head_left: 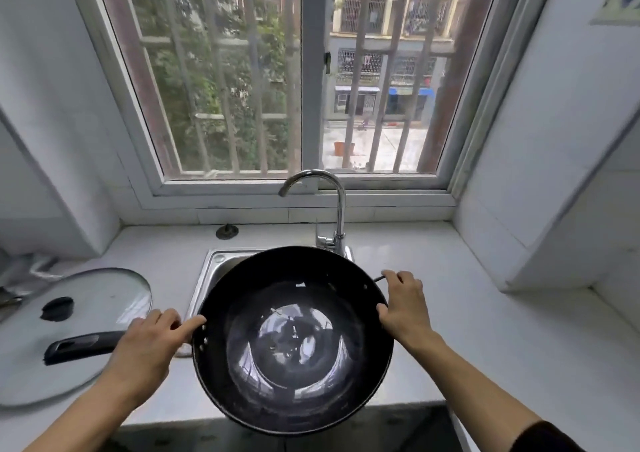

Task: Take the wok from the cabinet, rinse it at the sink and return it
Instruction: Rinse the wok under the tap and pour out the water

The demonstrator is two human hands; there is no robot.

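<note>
Wok (292,341) over sink (221,268); faucet (332,206) behind; lid (69,330) left on counter (485,330).

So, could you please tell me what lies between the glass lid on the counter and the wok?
In the head view, the left hand lies between the glass lid and the wok, gripping the wok's long black handle, which reaches over the lid.

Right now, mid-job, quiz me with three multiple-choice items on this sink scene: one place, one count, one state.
1. The round glass lid lies: A left of the steel sink; B inside it; C on the windowsill.
2. Hands on the round black wok: A none; B one; C two.
3. The curved chrome faucet is: A running; B off; C hidden.

A: the lid rests on the counter, left.
C: left hand and right hand grip opposite sides of the wok.
B: no stream shows.
</note>
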